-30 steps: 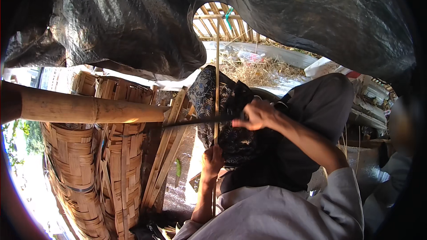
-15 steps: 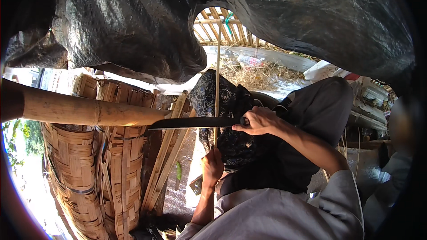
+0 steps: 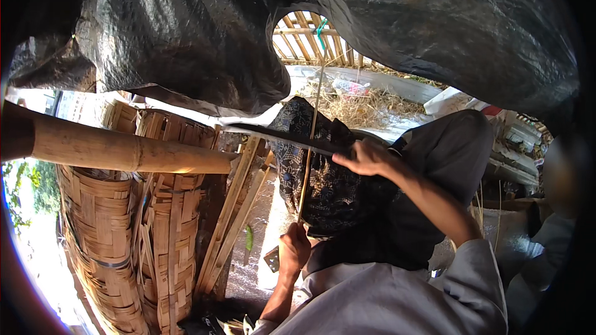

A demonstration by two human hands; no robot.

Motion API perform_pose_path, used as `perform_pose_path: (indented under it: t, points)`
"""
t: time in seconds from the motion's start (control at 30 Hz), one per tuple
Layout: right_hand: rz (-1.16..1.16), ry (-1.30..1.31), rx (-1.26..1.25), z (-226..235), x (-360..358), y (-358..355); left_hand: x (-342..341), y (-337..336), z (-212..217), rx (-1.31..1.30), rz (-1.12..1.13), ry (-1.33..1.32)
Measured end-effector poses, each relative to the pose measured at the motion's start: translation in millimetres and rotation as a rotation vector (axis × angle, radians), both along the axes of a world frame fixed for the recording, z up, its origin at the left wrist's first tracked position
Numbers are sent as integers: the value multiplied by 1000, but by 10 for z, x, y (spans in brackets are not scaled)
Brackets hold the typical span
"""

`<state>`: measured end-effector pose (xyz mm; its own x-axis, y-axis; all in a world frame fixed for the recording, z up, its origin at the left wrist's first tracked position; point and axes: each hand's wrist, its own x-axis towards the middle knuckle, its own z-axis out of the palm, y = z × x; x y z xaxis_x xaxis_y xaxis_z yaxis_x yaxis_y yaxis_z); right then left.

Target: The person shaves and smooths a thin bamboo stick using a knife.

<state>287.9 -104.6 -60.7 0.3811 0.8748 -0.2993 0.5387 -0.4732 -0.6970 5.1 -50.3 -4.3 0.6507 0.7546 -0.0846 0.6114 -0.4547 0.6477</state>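
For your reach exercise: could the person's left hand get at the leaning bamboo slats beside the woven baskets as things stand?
Probably not freely: the left hand is closed on the thin bamboo strip that the knife in the right hand crosses. The bamboo slats lean close by, nothing between.

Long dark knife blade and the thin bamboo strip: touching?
Touching. The head view shows the long dark knife blade, held by the right hand, crossing the thin bamboo strip with no gap.
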Motion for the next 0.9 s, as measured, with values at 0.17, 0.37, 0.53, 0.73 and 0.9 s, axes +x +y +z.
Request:
perform_pose_path:
  t: [0.17,0.37,0.53,0.73,0.9]
  points:
    - [124,-115,51,208,-307,-142,-51,143,-66,-200,-31,-97]
    - [112,-161,181,258,-360,-148,-4,226,-142,-113,-29,-83]
    - [155,-152,225,208,-287,-149,332,400,-23,212,-2,-128]
    - [105,55,411,332,-229,-129,796,476,-66,118,-68,-249]
    - [38,83,566,418,-165,-117,967,490,-141,299,-99,-121]
